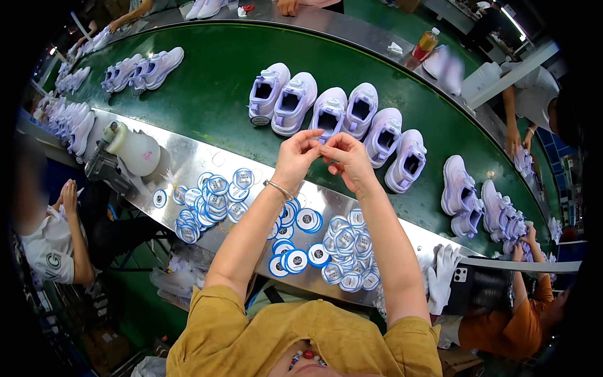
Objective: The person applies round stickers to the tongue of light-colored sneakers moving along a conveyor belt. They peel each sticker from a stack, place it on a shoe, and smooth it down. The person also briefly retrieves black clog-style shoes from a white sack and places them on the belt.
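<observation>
My left hand point(294, 158) and my right hand point(352, 162) meet fingertip to fingertip over the green conveyor belt point(217, 110). Both are closed in a pinch, and whatever lies between the fingers is too small to make out. Just behind them, a pale lilac sneaker point(329, 108) stands in a row with several others, such as the sneaker point(295, 103) to its left and the sneaker point(384, 135) to its right. Below my wrists, round blue-edged tags point(308, 220) lie in loose heaps on the metal ledge point(251, 168).
A white plastic bottle point(139, 152) in a stand sits on the ledge at left. White gloves point(443, 276) and a phone point(460, 274) lie at lower right. More sneakers point(461, 195) ride the belt on both sides. A drink bottle point(426, 44) stands across it. Other people work around the line.
</observation>
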Tool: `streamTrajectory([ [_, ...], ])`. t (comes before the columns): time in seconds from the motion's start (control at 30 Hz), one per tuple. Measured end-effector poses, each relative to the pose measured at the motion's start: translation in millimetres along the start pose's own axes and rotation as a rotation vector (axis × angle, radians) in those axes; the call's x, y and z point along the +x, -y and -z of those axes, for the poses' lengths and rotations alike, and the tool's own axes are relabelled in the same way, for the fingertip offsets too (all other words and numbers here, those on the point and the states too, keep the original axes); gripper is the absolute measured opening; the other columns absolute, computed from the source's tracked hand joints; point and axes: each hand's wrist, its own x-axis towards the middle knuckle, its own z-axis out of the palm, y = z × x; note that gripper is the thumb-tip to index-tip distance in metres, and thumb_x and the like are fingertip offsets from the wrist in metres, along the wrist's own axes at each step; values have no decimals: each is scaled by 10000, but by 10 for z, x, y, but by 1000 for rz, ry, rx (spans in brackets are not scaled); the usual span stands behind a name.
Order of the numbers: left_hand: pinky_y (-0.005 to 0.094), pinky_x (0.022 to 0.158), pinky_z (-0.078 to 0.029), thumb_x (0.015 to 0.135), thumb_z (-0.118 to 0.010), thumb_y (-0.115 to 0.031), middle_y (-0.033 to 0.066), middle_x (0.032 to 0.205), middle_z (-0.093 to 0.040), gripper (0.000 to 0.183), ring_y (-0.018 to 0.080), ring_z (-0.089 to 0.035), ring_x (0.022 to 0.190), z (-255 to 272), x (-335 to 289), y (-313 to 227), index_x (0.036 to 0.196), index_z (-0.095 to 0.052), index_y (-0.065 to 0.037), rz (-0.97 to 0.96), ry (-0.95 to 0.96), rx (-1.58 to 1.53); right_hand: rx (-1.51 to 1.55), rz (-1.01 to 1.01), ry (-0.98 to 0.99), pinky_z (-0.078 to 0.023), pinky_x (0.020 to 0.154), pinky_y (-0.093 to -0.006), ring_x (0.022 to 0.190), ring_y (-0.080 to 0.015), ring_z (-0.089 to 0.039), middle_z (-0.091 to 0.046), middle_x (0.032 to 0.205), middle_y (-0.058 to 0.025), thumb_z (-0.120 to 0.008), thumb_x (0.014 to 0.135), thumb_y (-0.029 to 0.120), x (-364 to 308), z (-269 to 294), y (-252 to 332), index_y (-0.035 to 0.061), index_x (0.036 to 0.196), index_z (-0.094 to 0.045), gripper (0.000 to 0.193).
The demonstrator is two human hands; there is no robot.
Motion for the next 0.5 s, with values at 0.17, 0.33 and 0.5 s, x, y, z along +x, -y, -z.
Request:
streamTrajectory([
  [0.17,285,719,-463,856,-592,-80,98,850,-653,221,184,-594,790,278,101,58,1053,-619,15,-265,-191,571,-141,63,-55,-350,467,-188,609,-57,-524,-586,699,13,-716,784,99,58,39,-86,81,783,-586,130],
  [0.33,402,737,-473,775,-697,-272,168,861,-615,265,326,-556,881,938,156,-202,860,-672,-21,-118,-421,1760,-506,309,-148,-322,524,-185,602,-28,-428,-500,660,51,-693,801,113,-10,-24,-62,20,945,-647,177],
  [0.5,421,764,-519,734,-708,-240,210,895,-661,250,347,-638,875,1397,265,-68,824,-676,-9,211,-345,1588,-631,478,-208,-389,539,-235,572,-81,-462,-534,652,-18,-677,797,118,-215,-421,123,-20,905,-644,178],
])
